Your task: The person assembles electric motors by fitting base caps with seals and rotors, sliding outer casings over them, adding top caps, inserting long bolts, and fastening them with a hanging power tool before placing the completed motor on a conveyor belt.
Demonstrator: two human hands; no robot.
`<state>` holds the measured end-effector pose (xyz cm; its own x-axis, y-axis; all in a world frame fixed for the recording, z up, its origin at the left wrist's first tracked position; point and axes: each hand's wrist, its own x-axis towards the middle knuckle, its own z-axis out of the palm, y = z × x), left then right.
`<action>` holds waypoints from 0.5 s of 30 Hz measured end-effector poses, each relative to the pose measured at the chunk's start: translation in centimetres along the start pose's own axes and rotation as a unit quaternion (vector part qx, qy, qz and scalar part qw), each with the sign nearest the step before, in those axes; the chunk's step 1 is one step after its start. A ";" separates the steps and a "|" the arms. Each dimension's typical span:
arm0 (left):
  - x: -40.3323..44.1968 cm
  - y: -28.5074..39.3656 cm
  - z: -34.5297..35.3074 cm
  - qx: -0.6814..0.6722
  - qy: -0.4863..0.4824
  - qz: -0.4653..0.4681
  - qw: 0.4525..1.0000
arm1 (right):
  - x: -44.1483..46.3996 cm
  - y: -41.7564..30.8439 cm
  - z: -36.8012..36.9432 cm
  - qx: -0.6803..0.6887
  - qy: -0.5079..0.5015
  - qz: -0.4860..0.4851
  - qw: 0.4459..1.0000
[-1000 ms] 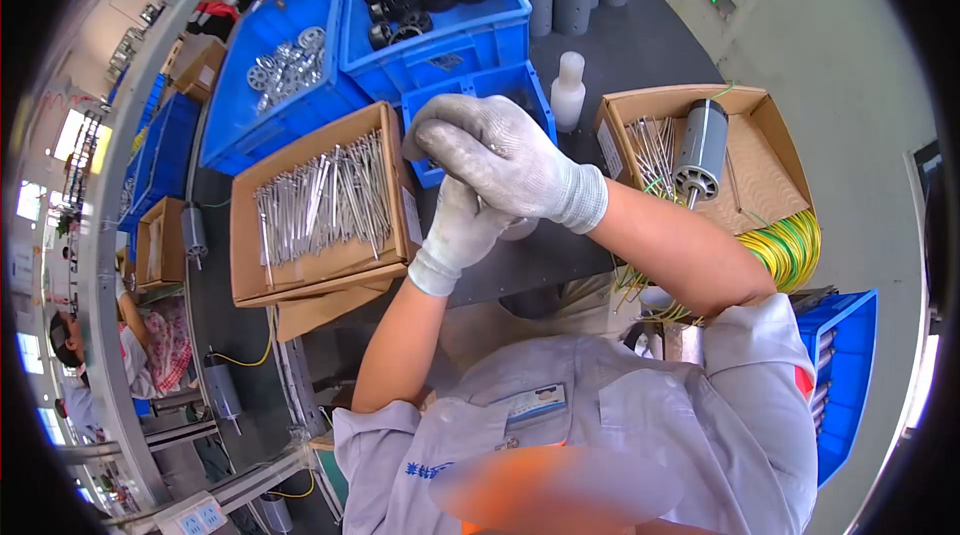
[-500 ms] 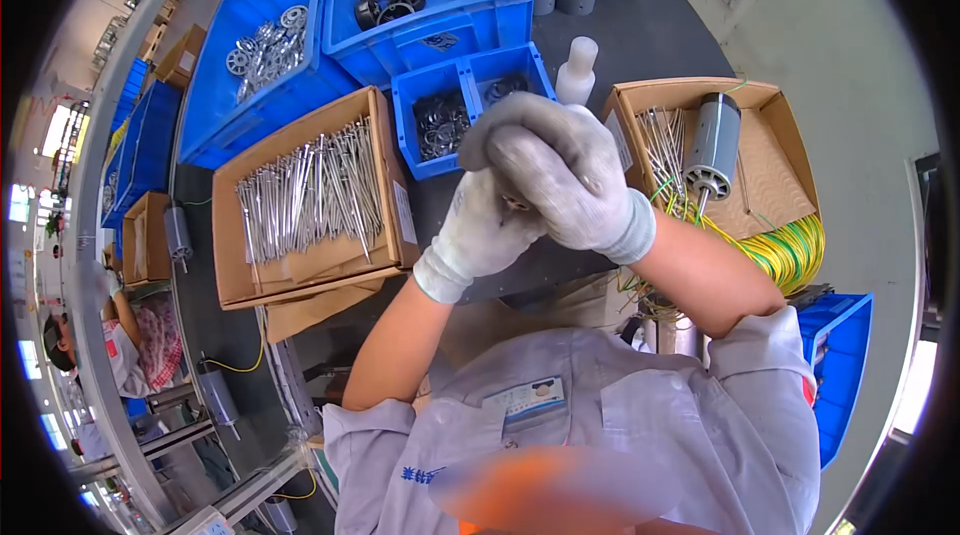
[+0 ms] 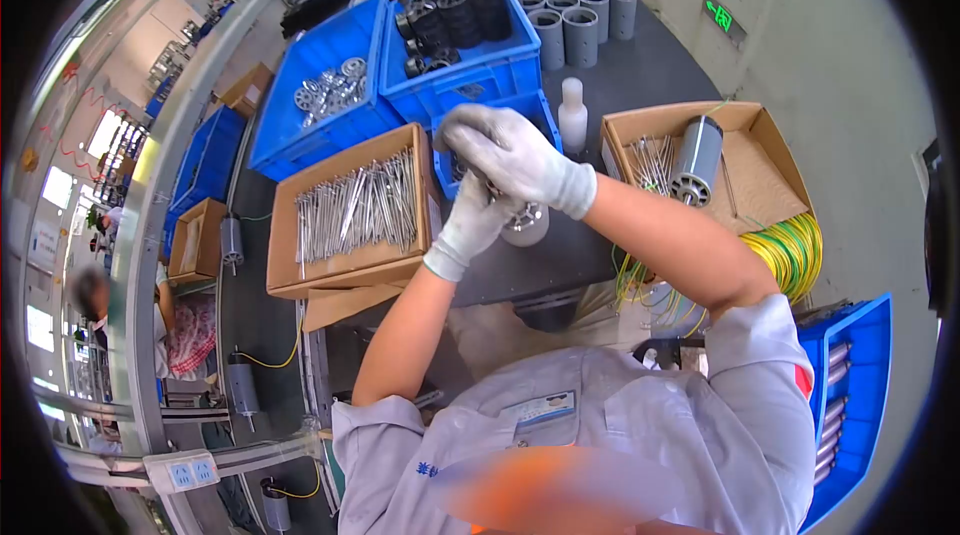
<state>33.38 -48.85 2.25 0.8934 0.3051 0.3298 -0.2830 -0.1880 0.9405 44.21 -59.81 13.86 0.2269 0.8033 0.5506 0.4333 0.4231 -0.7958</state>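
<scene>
Both my hands wear pale work gloves with greyed palms and meet above the dark bench. My right hand (image 3: 530, 163) lies on top, its fingers curled over. My left hand (image 3: 472, 227) is below it, fingers bent up against the right palm. Whatever they grip between them is mostly covered, with only a dark edge showing. Just beneath and right of the left fingers is a round metal part (image 3: 526, 225) with a slotted end, partly hidden by the gloves. Behind my hands is a small blue bin (image 3: 545, 115), and a white bottle (image 3: 573, 117) stands beside it.
A cardboard box of metal rods (image 3: 357, 205) lies left. Behind are blue crates of metal discs (image 3: 332, 90) and black rings (image 3: 455, 20), plus grey cylinders (image 3: 581, 35). On the right, another box (image 3: 765, 175) holds a grey motor (image 3: 697, 157); yellow-green wires (image 3: 785, 253) hang near it.
My clasped hands have shifted slightly left, and the right hand has turned over the left. The round metal part now shows below them. The camera view has tilted up.
</scene>
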 end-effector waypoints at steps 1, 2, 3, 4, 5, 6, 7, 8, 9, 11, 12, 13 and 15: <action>0.1 0.4 0.3 0.009 0.003 -0.005 1.000 | -0.2 -0.1 -0.4 0.014 -0.023 0.027 0.999; 0.2 0.7 0.6 0.016 0.005 -0.015 1.000 | -0.2 -0.1 -0.9 0.042 -0.029 0.069 0.996; 0.4 1.2 0.7 0.004 0.007 -0.024 1.000 | -0.1 0.1 -1.3 0.069 -0.036 0.114 0.990; 0.3 1.6 0.9 -0.009 0.010 -0.037 0.999 | -0.1 0.1 -1.6 0.070 -0.049 0.107 0.991; 0.2 2.0 1.1 -0.023 0.012 -0.051 0.998 | -0.2 0.1 -1.9 0.072 -0.061 0.100 0.991; 0.0 2.2 1.4 -0.004 0.035 -0.055 0.998 | -0.1 0.0 -2.4 0.072 -0.072 0.093 0.991; 0.0 2.4 1.5 0.010 0.039 -0.046 0.998 | 0.1 -0.6 -3.3 0.013 -0.029 0.069 0.997; -0.1 2.8 1.4 0.024 0.045 -0.035 0.998 | 0.3 -1.6 -4.7 -0.048 0.010 0.042 0.998; -0.1 3.1 1.3 0.039 0.052 -0.021 0.998 | 0.6 -2.0 -6.2 -0.108 0.049 0.011 0.993; -0.5 3.4 1.7 0.002 0.068 -0.033 0.997 | 1.2 1.6 -9.8 -0.313 0.228 -0.006 0.922; -0.7 3.4 1.7 0.016 0.068 -0.032 0.997 | 0.9 4.1 -11.1 -0.367 0.227 0.067 0.900; -0.9 3.4 1.7 0.032 0.068 -0.029 0.997 | 0.6 6.8 -12.2 -0.418 0.227 0.138 0.869; -1.1 3.8 1.1 0.154 0.066 0.011 0.986 | -1.0 12.3 -13.2 -0.382 0.156 0.239 0.879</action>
<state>31.74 -50.92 5.41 0.8287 0.4130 0.3777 -0.1650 -0.4646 0.8700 60.83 -60.90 6.84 0.7190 0.6084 0.3361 0.6552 -0.4318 -0.6199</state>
